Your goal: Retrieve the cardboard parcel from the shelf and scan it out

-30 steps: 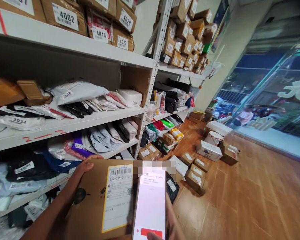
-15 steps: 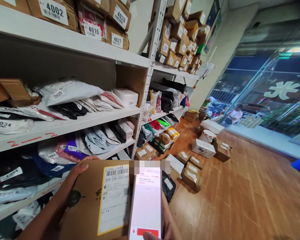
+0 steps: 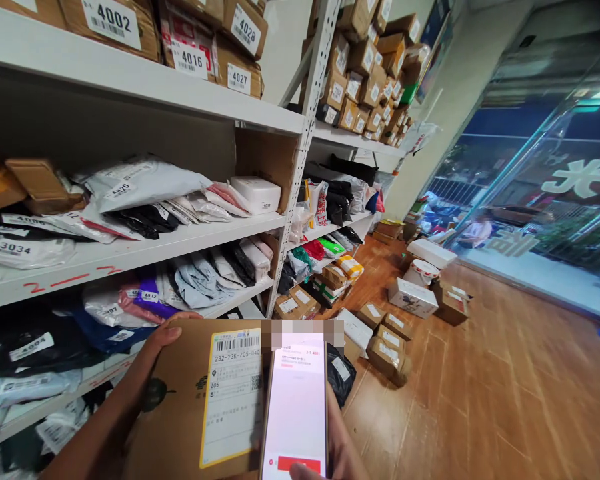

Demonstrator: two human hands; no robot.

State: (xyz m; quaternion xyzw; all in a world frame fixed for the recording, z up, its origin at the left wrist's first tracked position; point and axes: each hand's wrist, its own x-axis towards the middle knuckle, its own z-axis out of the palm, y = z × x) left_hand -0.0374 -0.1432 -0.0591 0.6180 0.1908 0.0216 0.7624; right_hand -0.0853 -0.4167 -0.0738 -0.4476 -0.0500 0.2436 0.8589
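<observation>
My left hand [image 3: 174,328] grips a brown cardboard box [image 3: 173,427] by its upper left corner, with the arm running along its left side. A white shipping label [image 3: 233,407] with a yellow border and a barcode is stuck on the box's face. Held upright in my right hand [image 3: 336,433], a smartphone [image 3: 295,400] overlaps the box's right edge. My right thumb lies over the red button at the bottom of its lit screen. The phone covers part of the box, and the fingers behind the phone are hidden.
White metal shelves [image 3: 180,240] stand on the left, holding numbered parcels and bags such as a grey mailer [image 3: 147,183]. Several cartons [image 3: 387,353] and a black bag [image 3: 341,373] lie on the wooden floor [image 3: 505,400]. A glass front [image 3: 545,180] is at the right.
The view has shifted slightly, so shelves and floor parcels appear a little further right. Both hands still hold the box and the phone, and the thumb stays at the red button.
</observation>
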